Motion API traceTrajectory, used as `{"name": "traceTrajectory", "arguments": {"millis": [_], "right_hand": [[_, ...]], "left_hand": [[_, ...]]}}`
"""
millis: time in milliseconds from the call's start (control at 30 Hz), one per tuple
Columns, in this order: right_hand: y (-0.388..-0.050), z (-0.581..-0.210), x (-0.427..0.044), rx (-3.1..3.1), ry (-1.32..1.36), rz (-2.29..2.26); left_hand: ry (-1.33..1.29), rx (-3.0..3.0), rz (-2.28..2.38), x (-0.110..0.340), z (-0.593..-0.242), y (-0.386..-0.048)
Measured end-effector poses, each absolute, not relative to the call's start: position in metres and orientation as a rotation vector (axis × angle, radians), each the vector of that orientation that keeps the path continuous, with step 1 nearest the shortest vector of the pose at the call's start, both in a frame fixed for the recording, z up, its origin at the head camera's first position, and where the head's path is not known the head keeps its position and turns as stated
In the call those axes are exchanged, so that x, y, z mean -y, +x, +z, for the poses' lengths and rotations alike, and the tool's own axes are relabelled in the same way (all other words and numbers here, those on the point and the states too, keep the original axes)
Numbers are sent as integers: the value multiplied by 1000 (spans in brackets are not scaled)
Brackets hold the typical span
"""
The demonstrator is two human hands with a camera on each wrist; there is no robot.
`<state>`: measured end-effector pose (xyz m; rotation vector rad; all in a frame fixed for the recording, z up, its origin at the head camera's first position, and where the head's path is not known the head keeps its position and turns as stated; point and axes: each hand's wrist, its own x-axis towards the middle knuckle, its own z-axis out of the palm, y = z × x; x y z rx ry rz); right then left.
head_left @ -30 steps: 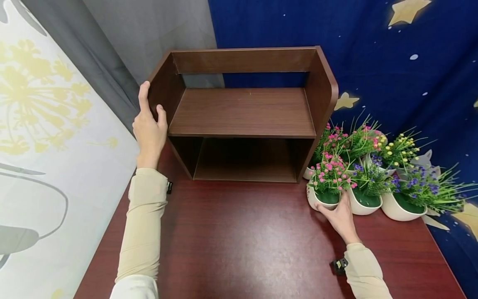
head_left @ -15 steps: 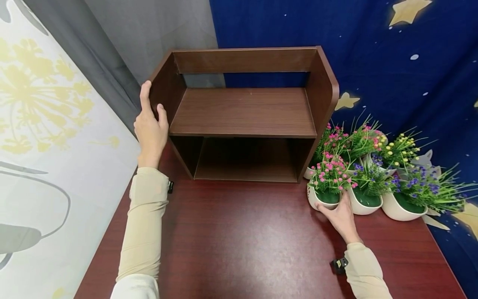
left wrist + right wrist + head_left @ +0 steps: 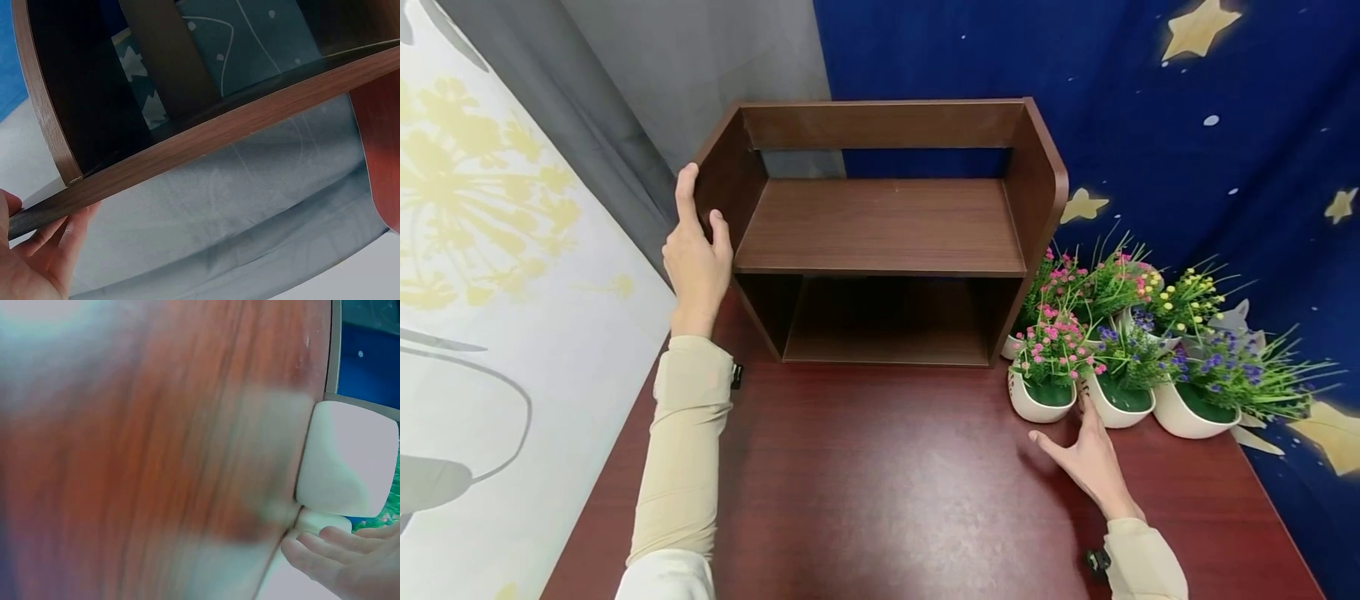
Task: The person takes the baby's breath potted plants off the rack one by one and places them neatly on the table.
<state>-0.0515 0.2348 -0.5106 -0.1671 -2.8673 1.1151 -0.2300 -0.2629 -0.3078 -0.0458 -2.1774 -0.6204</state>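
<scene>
A dark brown two-tier wooden shelf [image 3: 880, 225] stands upright on the table. My left hand [image 3: 697, 258] grips the front edge of its left side panel; in the left wrist view the thumb and the fingers [image 3: 74, 237] lie on opposite faces of the board. Just in front of a white pot with pink flowers [image 3: 1051, 350], my right hand [image 3: 1090, 462] is spread, thumb apart from the pot. Its fingertips reach the gap beside a white pot with purple flowers [image 3: 1123, 408]; whether they touch either pot is unclear. In the right wrist view the hand holds nothing.
More white pots with flowers crowd the table's right side, including a purple one [image 3: 1195, 417] and a yellow-flowered plant [image 3: 1195, 304] behind. The nearest pots sit close to the shelf's right panel. A blue star curtain [image 3: 1150, 125] hangs behind the red-brown table [image 3: 887, 483].
My right hand has let go of the pink-flower pot and drawn back a little toward me. The left hand stays on the shelf. The head view has shifted slightly.
</scene>
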Motion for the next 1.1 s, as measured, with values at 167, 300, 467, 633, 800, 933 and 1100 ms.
{"name": "traceTrajectory", "arguments": {"millis": [167,300,467,633,800,933,1100], "right_hand": [[-44,-492,-237,2959,-116,998],[-42,-473,-242,2951,5,874],[-40,-450,-249,2899,129,559],[-38,-430,-254,2812,187,320],[-44,-414,-257,2744,267,255],[-53,-407,-258,2702,361,205],[-66,-397,-260,2686,477,130]], "left_hand": [[-60,2167,-624,264,-308,-227],[-78,2153,-634,265,-308,-227],[-85,2156,-642,264,-306,-227],[-64,2180,-639,262,-306,-227],[-41,2198,-641,262,-307,-226],[-46,2205,-656,260,-306,-224],[-53,2214,-670,260,-306,-223]]}}
